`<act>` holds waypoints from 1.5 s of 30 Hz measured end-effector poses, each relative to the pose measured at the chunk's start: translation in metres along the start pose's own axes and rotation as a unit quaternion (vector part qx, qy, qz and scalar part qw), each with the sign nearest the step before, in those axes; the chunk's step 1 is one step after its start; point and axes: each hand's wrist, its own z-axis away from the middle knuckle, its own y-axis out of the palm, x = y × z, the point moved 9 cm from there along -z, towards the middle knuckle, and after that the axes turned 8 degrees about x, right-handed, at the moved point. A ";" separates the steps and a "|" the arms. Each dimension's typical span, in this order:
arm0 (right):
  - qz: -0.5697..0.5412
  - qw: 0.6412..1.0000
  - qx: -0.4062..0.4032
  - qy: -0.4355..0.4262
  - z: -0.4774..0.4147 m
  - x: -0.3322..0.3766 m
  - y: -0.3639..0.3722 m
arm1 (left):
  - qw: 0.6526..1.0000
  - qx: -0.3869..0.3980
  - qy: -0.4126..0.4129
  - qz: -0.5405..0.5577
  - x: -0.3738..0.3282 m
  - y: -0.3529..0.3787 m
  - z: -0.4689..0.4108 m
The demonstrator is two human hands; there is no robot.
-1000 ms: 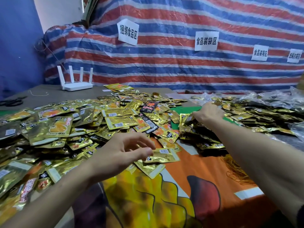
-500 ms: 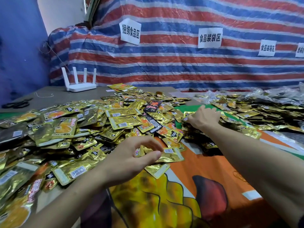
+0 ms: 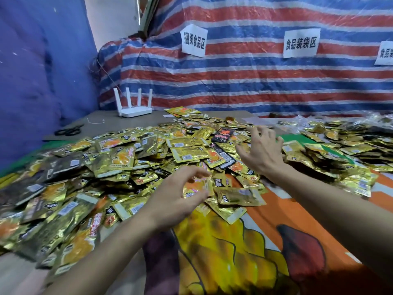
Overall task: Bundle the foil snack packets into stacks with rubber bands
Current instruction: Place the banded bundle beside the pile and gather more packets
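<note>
Head camera view: taking the black packet (image 3: 223,134) in the middle of the spread as the marker, the right hand (image 3: 263,153) has come across from the heap (image 3: 331,158) lying to the right of it. It now hovers just to the marker's right with its fingers (image 3: 258,133) straight and spread apart, holding nothing. A second ago that hand was curled down into the far heap, so it seems to have come away empty and be reaching for fresh stock near the marker. The left hand (image 3: 176,195), nearer the camera than the marker and a little to its left, has hardly shifted. Its fingers and thumb, which hung in an open curve above the foil half a second ago, have closed somewhat round an orange-printed packet (image 3: 198,186), and that packet now stands tilted up between them. It looks pinched, though the contact is partly hidden. The loose foil packets (image 3: 127,158) lie unsorted to the left of the marker and towards the camera, overlapping the orange cloth (image 3: 282,218). No formed stack and no rubber band is visible, so the task appears to be at the gathering step, with banding not yet begun.
</note>
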 end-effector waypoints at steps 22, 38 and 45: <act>-0.072 0.920 0.332 -0.195 0.133 0.274 0.089 | 0.783 0.110 -0.565 -0.237 0.148 -0.106 0.174; -0.004 0.900 0.413 -0.140 0.128 0.300 0.104 | 0.763 0.036 -0.494 -0.415 0.146 -0.145 0.135; 0.027 0.905 0.381 -0.188 0.116 0.322 0.092 | 0.797 0.091 -0.500 -0.325 0.163 -0.161 0.139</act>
